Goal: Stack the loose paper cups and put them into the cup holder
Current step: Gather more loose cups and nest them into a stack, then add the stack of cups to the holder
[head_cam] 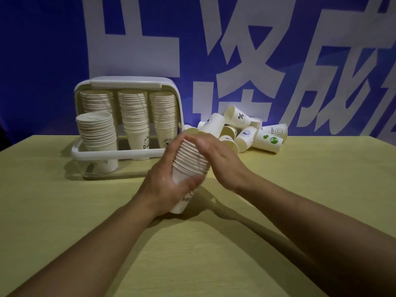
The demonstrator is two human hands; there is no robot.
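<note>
Gripping a nested stack of cups (190,159), the left hand (165,185) is wrapped round its lower part, thumb across the front, fingers curled behind. The stack is tilted, top leaning away toward the cup holder (126,82), bottom cup just above or touching the surface (64,211); which one cannot be told. The right hand (220,159) is laid against the stack's upper right side, fingers (203,142) bent over the rims, so a hold is counted. Three tall stacks are seen upright inside the white holder, with a shorter stack (97,138) set at its front left. Loose cups (246,131) are piled on the surface right of the holder, lying on their sides, touching one another. A blue banner (214,50) with white characters is hung behind.
</note>
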